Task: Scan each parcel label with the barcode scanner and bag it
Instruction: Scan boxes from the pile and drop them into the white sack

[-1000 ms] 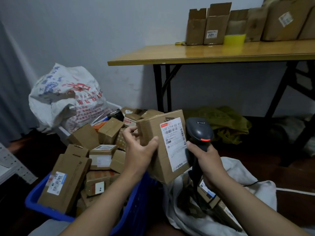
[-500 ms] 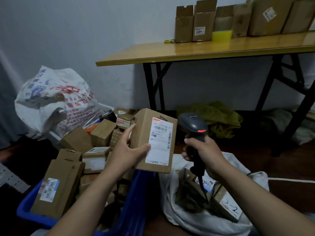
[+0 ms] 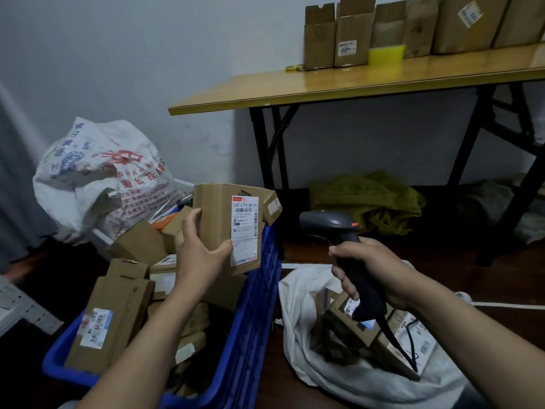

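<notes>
Lower left, I see a blue crate heaped with boxes, a printed sack behind. At centre my left hand grips the labelled parcel above the crate. Just right, apart from it, my right hand clasps the scanner over the open white bag.

Label on the mid-scene parcel: top line reads "642 L714-00 411" with barcodes under it, and the fine print is too small to read. Far right, the sticker on an open box on the tabletop has a handwritten mark, maybe "110", not certain. The white sack far left has red and blue Chinese print, too blurred to read.
</notes>
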